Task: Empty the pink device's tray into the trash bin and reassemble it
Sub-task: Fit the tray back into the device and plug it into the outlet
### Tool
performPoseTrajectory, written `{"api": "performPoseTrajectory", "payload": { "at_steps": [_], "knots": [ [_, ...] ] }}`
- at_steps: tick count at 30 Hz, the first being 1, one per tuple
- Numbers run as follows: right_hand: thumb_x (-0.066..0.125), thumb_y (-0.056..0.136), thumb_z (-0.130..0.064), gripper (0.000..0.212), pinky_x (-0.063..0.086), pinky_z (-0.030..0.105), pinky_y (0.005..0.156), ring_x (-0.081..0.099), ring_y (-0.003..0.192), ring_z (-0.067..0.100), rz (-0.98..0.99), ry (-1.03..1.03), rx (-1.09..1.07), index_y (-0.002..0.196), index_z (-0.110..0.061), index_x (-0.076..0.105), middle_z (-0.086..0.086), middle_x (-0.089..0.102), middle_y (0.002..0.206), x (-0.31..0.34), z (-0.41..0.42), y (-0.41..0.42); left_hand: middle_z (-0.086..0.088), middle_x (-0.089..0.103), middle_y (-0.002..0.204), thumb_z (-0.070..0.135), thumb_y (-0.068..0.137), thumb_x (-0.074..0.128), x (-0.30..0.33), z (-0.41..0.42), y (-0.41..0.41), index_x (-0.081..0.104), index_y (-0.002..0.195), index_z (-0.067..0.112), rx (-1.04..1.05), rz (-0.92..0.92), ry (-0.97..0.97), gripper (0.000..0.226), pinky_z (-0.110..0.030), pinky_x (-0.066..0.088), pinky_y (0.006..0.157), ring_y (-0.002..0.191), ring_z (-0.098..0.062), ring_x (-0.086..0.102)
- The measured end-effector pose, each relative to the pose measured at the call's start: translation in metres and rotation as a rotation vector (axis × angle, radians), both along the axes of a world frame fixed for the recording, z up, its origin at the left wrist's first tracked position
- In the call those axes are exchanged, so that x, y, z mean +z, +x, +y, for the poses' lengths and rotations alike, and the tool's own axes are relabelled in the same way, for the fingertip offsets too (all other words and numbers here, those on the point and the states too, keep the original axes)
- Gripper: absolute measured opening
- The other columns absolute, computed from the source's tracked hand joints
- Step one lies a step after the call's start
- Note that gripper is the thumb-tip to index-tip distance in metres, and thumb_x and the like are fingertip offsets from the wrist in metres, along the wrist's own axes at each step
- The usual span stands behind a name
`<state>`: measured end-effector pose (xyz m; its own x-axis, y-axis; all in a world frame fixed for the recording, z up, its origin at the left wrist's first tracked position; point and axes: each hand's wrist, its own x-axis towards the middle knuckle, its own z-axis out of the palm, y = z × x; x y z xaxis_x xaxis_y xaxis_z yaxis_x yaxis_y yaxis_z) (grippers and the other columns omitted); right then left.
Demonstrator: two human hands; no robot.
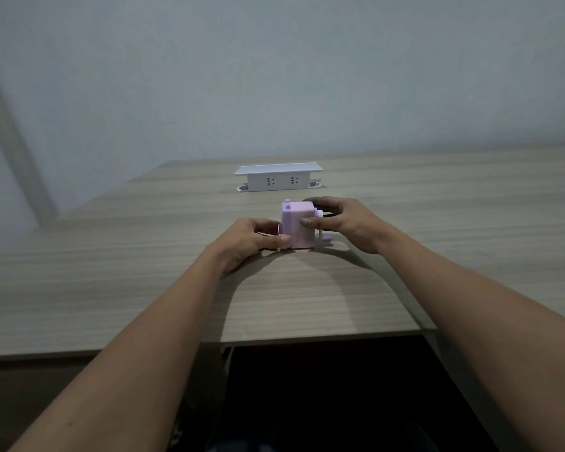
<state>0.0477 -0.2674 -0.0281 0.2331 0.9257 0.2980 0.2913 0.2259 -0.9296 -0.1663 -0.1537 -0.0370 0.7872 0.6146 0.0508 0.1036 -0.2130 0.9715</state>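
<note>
A small pink device (pixel 299 213), box-shaped with a crank handle (pixel 326 238) on its right side, stands on the wooden table (pixel 437 223). My right hand (pixel 343 223) grips the device's body from the right, thumb on its front face. My left hand (pixel 252 238) pinches the pink tray (pixel 280 230), which sticks partly out of the device's left side at the bottom. No trash bin is in view.
A white pop-up power socket box (pixel 278 177) stands behind the device on the table. The table's near edge (pixel 307 337) runs below my forearms, with a dark gap beneath. A plain wall lies beyond.
</note>
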Motion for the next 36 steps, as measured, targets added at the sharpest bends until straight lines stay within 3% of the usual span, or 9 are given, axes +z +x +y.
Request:
{"api": "performPoseTrajectory", "payload": {
  "at_steps": [7,11,14,18,21,25,30,33,36],
  "knots": [
    [0.086,0.076,-0.013,0.057,0.055,0.029,0.096,0.067,0.119,0.02,0.018,0.017,-0.02,0.13,-0.012,0.068,0.003,0.074,0.124,-0.003,-0.001,-0.001,-0.01,0.081,0.092,0.013,0.083,0.082,0.0,-0.004,0.01,0.076,0.116,0.007,0.004,0.011,0.018,0.034,-0.025,0.057,0.071,0.075,-0.015,0.073],
    [0.089,0.071,-0.012,0.063,0.058,0.029,0.085,0.069,0.115,0.021,0.003,-0.068,-0.025,0.13,-0.014,0.066,0.006,0.074,0.121,-0.006,-0.003,0.0,-0.003,0.08,0.095,0.015,0.084,0.082,0.001,-0.005,0.009,0.074,0.122,0.01,-0.011,-0.001,0.057,0.039,-0.02,0.054,0.072,0.074,-0.008,0.07],
    [0.092,0.068,-0.017,0.063,0.057,0.038,0.097,0.072,0.11,0.024,-0.087,-0.168,-0.03,0.126,-0.012,0.069,0.005,0.078,0.113,-0.01,-0.002,0.005,-0.001,0.081,0.091,0.021,0.085,0.082,0.002,-0.001,0.009,0.074,0.122,0.015,-0.004,0.021,0.097,0.039,-0.021,0.053,0.07,0.074,-0.008,0.071],
    [0.091,0.069,-0.015,0.056,0.056,0.043,0.098,0.073,0.104,0.027,-0.118,-0.202,-0.034,0.122,-0.01,0.072,0.007,0.079,0.106,-0.002,0.005,0.012,0.005,0.08,0.083,0.022,0.087,0.08,0.004,0.006,0.017,0.074,0.121,0.018,0.0,0.021,0.085,0.035,-0.02,0.053,0.067,0.071,-0.009,0.07],
    [0.091,0.07,-0.013,0.056,0.056,0.041,0.098,0.073,0.105,0.026,-0.106,-0.184,-0.036,0.122,-0.009,0.072,0.007,0.079,0.108,0.005,0.015,0.022,0.004,0.081,0.091,0.017,0.088,0.078,0.009,0.015,0.028,0.073,0.118,0.021,-0.011,-0.021,0.074,0.03,-0.024,0.059,0.072,0.076,-0.012,0.072],
    [0.089,0.071,-0.009,0.049,0.055,0.027,0.088,0.073,0.103,0.021,-0.095,-0.142,-0.056,0.118,-0.01,0.075,0.005,0.08,0.106,0.014,0.031,0.039,0.0,0.08,0.105,0.015,0.088,0.078,0.023,0.034,0.048,0.07,0.126,0.015,-0.015,-0.026,0.117,0.039,-0.024,0.06,0.074,0.086,-0.014,0.076],
    [0.088,0.071,-0.004,0.047,0.054,0.023,0.083,0.072,0.095,0.016,-0.073,-0.129,-0.083,0.117,-0.006,0.074,0.011,0.079,0.108,0.023,0.06,0.071,0.0,0.076,0.119,0.019,0.087,0.078,0.032,0.069,0.086,0.067,0.133,0.013,-0.018,-0.001,0.17,0.048,-0.029,0.06,0.087,0.104,-0.02,0.074],
    [0.088,0.071,-0.005,0.043,0.057,0.028,0.088,0.073,0.094,0.016,-0.052,-0.119,-0.099,0.112,-0.011,0.076,0.009,0.079,0.107,0.023,0.078,0.091,-0.002,0.077,0.117,0.021,0.087,0.079,0.034,0.092,0.11,0.067,0.134,0.013,-0.025,0.01,0.177,0.05,-0.032,0.059,0.087,0.101,-0.02,0.075],
    [0.088,0.071,-0.005,0.04,0.058,0.029,0.091,0.074,0.095,0.015,-0.028,-0.11,-0.115,0.108,-0.014,0.077,0.007,0.08,0.104,0.022,0.099,0.112,0.001,0.078,0.108,0.024,0.087,0.079,0.038,0.116,0.133,0.068,0.132,0.017,-0.029,0.046,0.184,0.046,-0.025,0.056,0.08,0.091,-0.013,0.074]
  ]
}}
